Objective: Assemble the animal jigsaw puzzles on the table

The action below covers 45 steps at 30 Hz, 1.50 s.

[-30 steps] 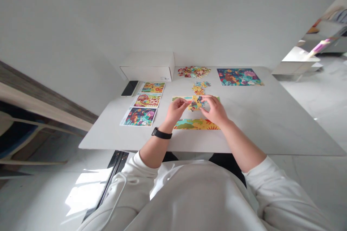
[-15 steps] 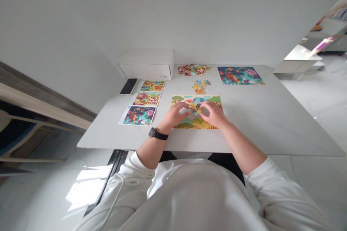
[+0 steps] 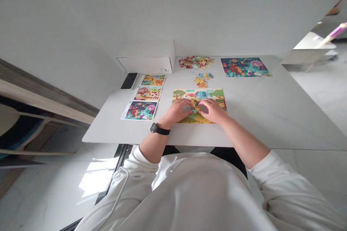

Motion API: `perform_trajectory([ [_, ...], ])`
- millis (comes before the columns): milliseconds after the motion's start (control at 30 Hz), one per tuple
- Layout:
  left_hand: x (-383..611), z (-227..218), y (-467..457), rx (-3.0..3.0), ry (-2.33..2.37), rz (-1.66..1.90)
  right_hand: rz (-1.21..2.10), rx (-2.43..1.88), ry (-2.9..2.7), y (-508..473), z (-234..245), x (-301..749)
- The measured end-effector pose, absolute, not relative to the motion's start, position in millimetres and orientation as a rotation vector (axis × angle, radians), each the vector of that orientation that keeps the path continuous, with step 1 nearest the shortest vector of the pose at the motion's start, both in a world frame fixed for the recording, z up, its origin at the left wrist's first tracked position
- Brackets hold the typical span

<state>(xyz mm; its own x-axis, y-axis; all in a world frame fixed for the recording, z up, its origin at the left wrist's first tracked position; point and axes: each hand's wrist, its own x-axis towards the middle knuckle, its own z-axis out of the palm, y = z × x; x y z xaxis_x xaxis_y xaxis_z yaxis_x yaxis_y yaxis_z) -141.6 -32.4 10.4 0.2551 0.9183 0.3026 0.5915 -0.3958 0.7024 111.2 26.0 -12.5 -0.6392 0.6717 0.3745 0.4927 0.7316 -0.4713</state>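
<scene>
A colourful animal jigsaw puzzle [image 3: 201, 95] lies flat on the white table [image 3: 271, 108] in front of me. My left hand [image 3: 176, 111] rests on its lower left part and my right hand [image 3: 213, 111] on its lower middle. Both hands lie palm down, with their fingertips nearly meeting and pressing on pieces at the puzzle's centre. Small grey gaps show between the fingertips. A black watch [image 3: 159, 129] is on my left wrist. A little pile of loose pieces [image 3: 202, 79] sits just beyond the puzzle.
A larger heap of pieces [image 3: 195, 62] and a finished blue puzzle [image 3: 244, 67] lie at the far edge. Three picture cards [image 3: 148, 94] line the left side, beside a black phone [image 3: 129, 81] and a white box [image 3: 148, 57]. A wooden chair [image 3: 24, 130] stands at left.
Both hands came down from holding a joined cluster of pieces above the table and set it into the puzzle. The hands now lie flat on it.
</scene>
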Motion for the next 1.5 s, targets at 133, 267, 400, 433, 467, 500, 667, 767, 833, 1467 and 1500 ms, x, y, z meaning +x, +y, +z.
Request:
perform_trajectory([
  [133,-141.9,8.8,-31.1,2.089,1.369,0.943,0.41,-0.877,-2.44,25.5,-12.5,109.7],
  [267,-142.6,9.2,-30.8,2.085,1.341,0.931,0.399,-0.86,-2.464,26.2,-14.4,108.5],
  [400,-143.8,7.3,-30.5,2.08,1.33,0.942,0.385,-0.875,-2.481,26.6,-16.1,107.3],
  [433,-144.0,6.1,-30.1,2.086,1.336,0.946,0.376,-0.88,-2.484,26.6,-16.4,107.0],
  [467,-144.1,4.8,-29.7,2.092,1.341,0.951,0.367,-0.884,-2.486,26.7,-16.6,106.7],
  [500,-144.3,3.4,-29.3,2.098,1.348,0.958,0.359,-0.888,-2.487,26.8,-16.7,106.4],
  [667,-145.6,-0.5,-27.7,2.188,1.392,0.909,0.348,-0.887,-2.505,27.9,-18.1,105.3],
  [767,-147.1,-0.7,-27.4,2.263,1.43,0.819,0.364,-0.89,-2.516,28.5,-18.8,105.0],
  [833,-148.0,-0.8,-27.3,2.298,1.437,0.786,0.378,-0.894,-2.517,28.6,-19.0,104.8],
  [1467,-147.8,-4.0,-26.8,2.36,1.466,0.746,0.353,-0.858,-2.566,28.1,-19.9,105.8],
  [1500,-147.7,-4.3,-26.8,2.359,1.469,0.745,0.355,-0.857,-2.565,28.0,-19.4,105.9],
])
